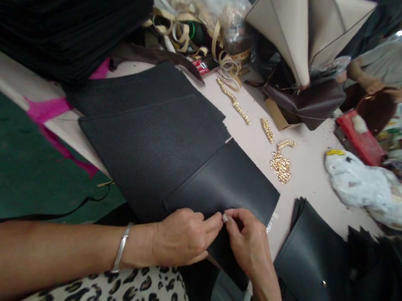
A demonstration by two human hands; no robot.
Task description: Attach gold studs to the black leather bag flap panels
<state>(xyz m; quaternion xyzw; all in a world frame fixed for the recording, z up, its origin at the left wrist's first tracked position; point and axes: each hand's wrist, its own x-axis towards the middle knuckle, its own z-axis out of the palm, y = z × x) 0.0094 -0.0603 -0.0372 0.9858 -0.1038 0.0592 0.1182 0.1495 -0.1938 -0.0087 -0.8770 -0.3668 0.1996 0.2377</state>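
In the head view, the left hand (186, 236) and the right hand (249, 239) met at their fingertips above a smooth black panel (233, 177), thumbs and forefingers pinched close; whether anything small sat between them could not be told. The panel lay directly under the fingers and reached out beyond them, its near part partly hidden by the hands. To the left of the hands, textured black sheets (139, 145) were spread, overlapping, and the smooth panel covered part of the nearest one. Farther off to the left, a tall stack of black material (55, 5) blocked that corner of the table (312, 159), with pink strips (50, 111) hanging by the edge.

Beyond the fingertips, past the panel, lay a loose heap of gold pieces (281, 168), with a short gold row (267, 130) and a longer gold row (234, 103) farther away. Behind these, a beige bag (285, 25) and a dark brown bag (306, 100) crowded the far side. Right of the right hand were more black pieces (316, 248); farther out lay a white plastic bundle (369, 188) and a red box (361, 134), with a co-worker (388, 69) behind.
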